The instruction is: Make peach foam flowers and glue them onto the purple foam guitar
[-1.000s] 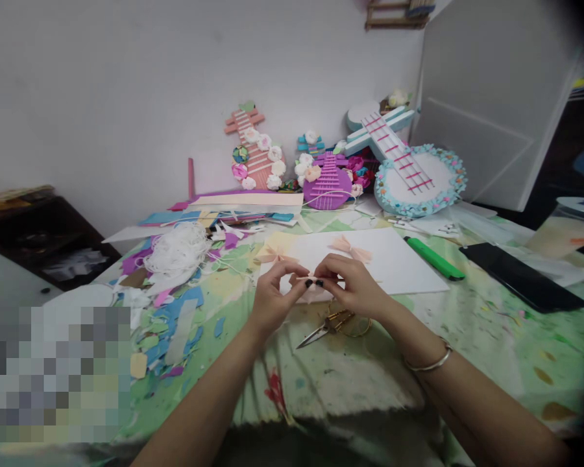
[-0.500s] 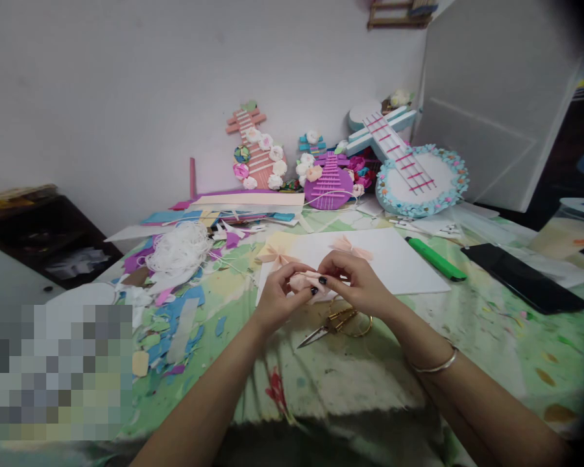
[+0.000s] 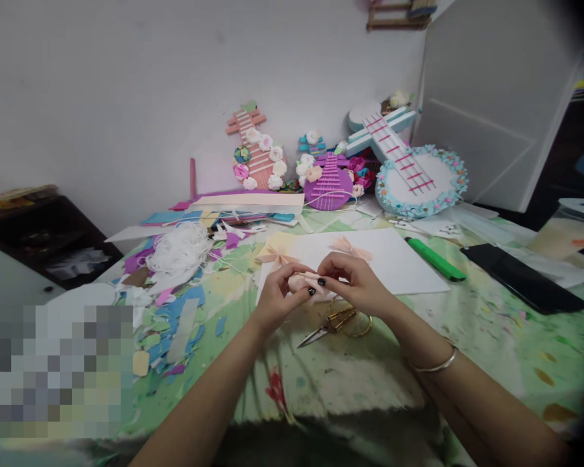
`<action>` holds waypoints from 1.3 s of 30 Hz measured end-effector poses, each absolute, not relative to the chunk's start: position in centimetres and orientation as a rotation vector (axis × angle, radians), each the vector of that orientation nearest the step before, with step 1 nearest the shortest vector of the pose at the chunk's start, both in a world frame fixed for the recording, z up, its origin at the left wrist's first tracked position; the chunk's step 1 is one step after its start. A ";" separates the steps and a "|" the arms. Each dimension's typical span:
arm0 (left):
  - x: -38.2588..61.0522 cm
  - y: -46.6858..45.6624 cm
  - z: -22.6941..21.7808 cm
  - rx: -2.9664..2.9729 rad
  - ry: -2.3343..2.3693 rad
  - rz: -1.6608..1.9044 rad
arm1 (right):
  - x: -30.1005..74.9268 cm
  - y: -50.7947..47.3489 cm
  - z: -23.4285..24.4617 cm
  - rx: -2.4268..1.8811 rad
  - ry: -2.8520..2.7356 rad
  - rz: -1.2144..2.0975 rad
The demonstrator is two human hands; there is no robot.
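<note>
My left hand (image 3: 276, 296) and my right hand (image 3: 357, 283) meet over the table's middle, both pinched on a small pale pink folded paper piece (image 3: 302, 282) held between their fingertips. Just beneath them lie gold-handled scissors (image 3: 335, 325), blades pointing left. Behind my hands a white sheet (image 3: 394, 263) carries two finished peach paper bows (image 3: 349, 248) (image 3: 274, 256). A bangle circles my right wrist.
A green marker (image 3: 435, 259) and a black phone (image 3: 523, 277) lie to the right. Coloured paper scraps (image 3: 172, 318) and a white string bundle (image 3: 179, 250) cover the left. Decorated foam guitars (image 3: 415, 172) (image 3: 327, 185) (image 3: 256, 152) lean against the back wall. A white panel (image 3: 491, 97) stands at right.
The pink piece went from a thin strip stretched between my fingertips to a bunched fold. My hands drew slightly closer together and stayed in place since.
</note>
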State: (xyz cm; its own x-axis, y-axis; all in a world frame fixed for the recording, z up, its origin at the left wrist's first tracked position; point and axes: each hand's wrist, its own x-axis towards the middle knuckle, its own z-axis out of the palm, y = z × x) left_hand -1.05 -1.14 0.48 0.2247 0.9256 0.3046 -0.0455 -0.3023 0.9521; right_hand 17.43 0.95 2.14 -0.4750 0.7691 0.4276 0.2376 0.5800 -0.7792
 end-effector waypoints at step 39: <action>-1.2 -0.7 0.2 1.327 0.719 1.187 | 17.5 1.5 2.0 -0.927 -1.772 1.089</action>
